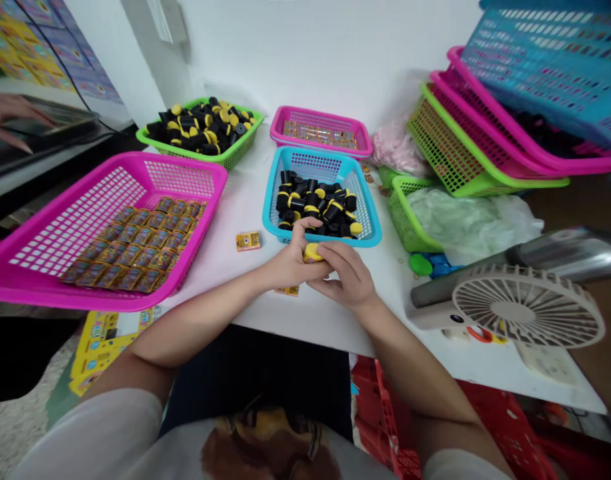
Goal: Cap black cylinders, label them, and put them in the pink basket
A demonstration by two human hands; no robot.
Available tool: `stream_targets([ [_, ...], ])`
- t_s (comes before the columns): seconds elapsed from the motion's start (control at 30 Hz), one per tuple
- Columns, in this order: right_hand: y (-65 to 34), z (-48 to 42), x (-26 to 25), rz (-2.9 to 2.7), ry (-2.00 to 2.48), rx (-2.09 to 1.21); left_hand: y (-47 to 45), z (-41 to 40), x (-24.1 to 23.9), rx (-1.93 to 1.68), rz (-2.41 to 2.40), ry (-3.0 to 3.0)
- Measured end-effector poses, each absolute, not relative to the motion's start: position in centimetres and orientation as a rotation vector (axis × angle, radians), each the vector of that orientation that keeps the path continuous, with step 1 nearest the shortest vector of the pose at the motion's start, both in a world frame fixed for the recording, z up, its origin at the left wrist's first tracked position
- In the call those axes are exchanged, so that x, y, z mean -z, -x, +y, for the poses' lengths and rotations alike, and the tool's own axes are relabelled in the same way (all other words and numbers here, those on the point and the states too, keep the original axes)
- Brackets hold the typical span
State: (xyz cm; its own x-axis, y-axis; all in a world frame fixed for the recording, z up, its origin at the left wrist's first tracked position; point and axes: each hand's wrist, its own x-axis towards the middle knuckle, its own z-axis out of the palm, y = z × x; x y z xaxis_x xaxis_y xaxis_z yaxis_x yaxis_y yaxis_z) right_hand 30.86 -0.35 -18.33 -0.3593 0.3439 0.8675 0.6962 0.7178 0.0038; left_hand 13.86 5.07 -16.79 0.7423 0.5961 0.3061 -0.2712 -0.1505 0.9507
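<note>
Both hands meet at the middle of the white table (235, 267), just in front of a blue basket (370, 230) of black-and-yellow caps. My left hand (290, 260) and my right hand (345, 273) are closed together round a small yellow cap piece (313, 252). A small orange sticker packet (287, 291) lies under my left wrist. Another orange packet (248, 241) lies on the table to the left of the hands.
A large pink basket (50, 230) with rows of packets sits at left, a green basket (225, 157) of caps behind it, a small pink basket (320, 120) at centre back. Stacked baskets (485, 153) and a white fan (525, 307) stand at right. Another person's hand (10, 117) is at far left.
</note>
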Motion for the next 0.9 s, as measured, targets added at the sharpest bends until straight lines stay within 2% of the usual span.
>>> stream_targets([
  [0.2,-30.0,-0.4,18.4,-1.932,0.9,0.331,-13.9,5.2,17.2,-0.82,0.285,-1.541],
  [0.33,-30.1,0.0,17.3,-1.85,0.911,-0.145,-14.0,6.2,16.3,-1.006,0.324,-1.662],
  [0.4,-30.3,0.4,15.9,-1.739,0.864,-0.43,-14.2,6.5,14.5,-1.097,0.361,-1.781],
  [0.47,-30.2,0.8,13.7,-1.604,0.839,-0.582,-14.3,6.5,11.8,-1.141,0.36,-1.963],
  [0.57,-29.1,0.6,8.8,-1.456,0.72,-0.636,-14.5,5.7,6.8,-1.218,0.37,-2.158],
  [0.73,-25.9,-2.6,1.1,-1.267,0.549,-0.43,-14.3,4.2,1.3,-1.524,0.441,-2.087],
  [0.8,-25.3,-3.3,0.3,-1.245,0.506,-0.377,-13.8,4.9,0.9,-1.654,0.462,-1.858],
  [0.9,-25.5,-2.5,1.5,-1.356,0.534,-0.356,-13.0,7.2,1.3,-1.633,0.509,-1.602],
])
